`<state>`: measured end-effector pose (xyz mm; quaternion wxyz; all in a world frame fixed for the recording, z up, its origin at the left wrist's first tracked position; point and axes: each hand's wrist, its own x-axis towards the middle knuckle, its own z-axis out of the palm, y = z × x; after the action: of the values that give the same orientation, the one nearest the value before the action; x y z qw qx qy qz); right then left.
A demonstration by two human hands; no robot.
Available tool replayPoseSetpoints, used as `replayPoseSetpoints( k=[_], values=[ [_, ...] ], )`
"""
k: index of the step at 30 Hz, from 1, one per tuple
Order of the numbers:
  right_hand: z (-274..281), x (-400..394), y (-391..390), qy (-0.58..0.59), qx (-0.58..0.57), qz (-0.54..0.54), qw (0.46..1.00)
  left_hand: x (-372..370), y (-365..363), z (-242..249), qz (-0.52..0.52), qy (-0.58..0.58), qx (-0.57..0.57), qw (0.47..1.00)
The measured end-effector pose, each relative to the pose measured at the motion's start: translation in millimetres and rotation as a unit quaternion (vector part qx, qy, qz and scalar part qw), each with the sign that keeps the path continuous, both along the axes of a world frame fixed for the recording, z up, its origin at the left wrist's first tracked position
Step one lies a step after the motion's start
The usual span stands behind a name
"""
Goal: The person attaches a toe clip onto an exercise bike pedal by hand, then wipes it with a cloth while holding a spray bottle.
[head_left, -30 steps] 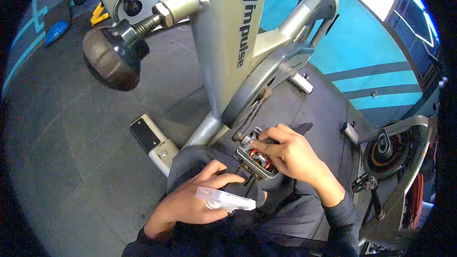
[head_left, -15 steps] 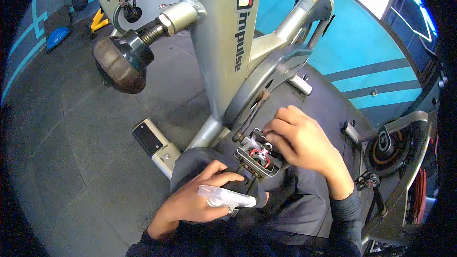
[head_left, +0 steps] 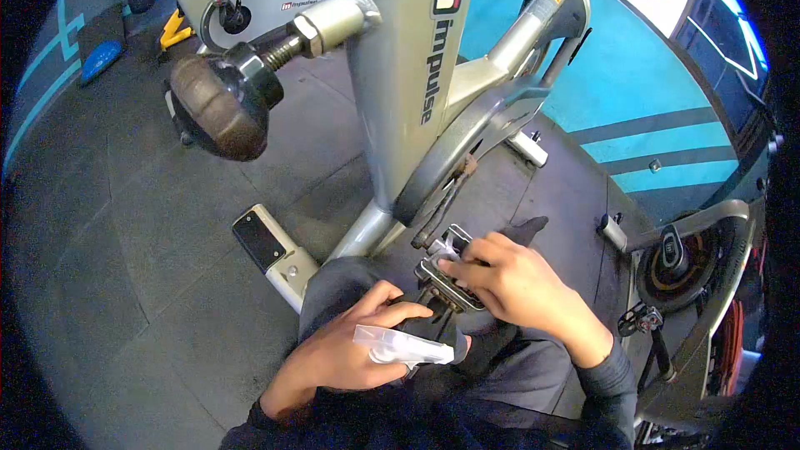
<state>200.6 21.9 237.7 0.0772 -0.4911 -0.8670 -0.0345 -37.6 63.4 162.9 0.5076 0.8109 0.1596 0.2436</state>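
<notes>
The metal pedal [head_left: 454,285] of a silver exercise bike [head_left: 408,58] sits over my legs, joined to the crank arm [head_left: 442,212]. My right hand [head_left: 521,283] lies on top of the pedal, fingers bent and pressed to its middle; whether a small part is between them is hidden. My left hand [head_left: 358,350] is left of the pedal, curled round a clear and white plastic spray nozzle [head_left: 404,345]. Its index finger points toward the pedal's underside. The bottle below the nozzle is mostly hidden.
A large brown-black adjusting knob [head_left: 218,107] juts from the frame at upper left. The bike's foot [head_left: 275,257] rests on the dark floor [head_left: 183,308]. Another bike [head_left: 683,258] stands at right, one more [head_left: 267,12] at upper left. A blue dome [head_left: 102,60] lies near the wall.
My right hand has moved left and down from the pedal's edge onto its middle, covering the red part. The view has shifted slightly. My left hand keeps its hold on the nozzle.
</notes>
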Motion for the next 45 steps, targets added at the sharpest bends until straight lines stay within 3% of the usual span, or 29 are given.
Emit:
replayPoseSetpoints(
  k=[1,4,10,12,15,24,26,31,34,45],
  values=[
    [0,0,-6,-0.002,-0.002,0.001,1.000,1,0,-2,0.001,-0.002,-0.002,1.000],
    [7,-5,-23,-0.163,0.073,-0.009,0.984,2,1,-7,0.001,-0.015,0.026,1.000],
    [-1,-13,-30,-0.292,0.171,-0.019,0.941,2,-1,-5,0.018,-0.016,0.013,1.000],
    [-3,-14,-26,-0.298,0.159,-0.020,0.941,2,3,-12,-0.014,-0.020,0.089,0.996],
    [-6,-13,-25,-0.285,0.160,-0.014,0.945,2,3,-13,-0.009,-0.035,0.109,0.993],
    [-2,-6,-53,-0.339,0.147,-0.011,0.929,1,2,-5,-0.002,-0.024,0.089,0.996],
    [6,-7,-57,-0.263,0.106,-0.036,0.958,1,0,-4,0.000,-0.032,0.081,0.996],
    [20,-7,-60,-0.247,0.092,-0.076,0.962,2,0,-9,-0.001,-0.051,0.088,0.995],
    [4,-7,-49,-0.214,0.111,-0.034,0.970,2,0,-4,0.004,-0.045,0.067,0.997],
    [-16,-16,-46,-0.181,0.135,-0.074,0.971,2,0,-12,0.004,-0.041,0.088,0.995]
  ],
)
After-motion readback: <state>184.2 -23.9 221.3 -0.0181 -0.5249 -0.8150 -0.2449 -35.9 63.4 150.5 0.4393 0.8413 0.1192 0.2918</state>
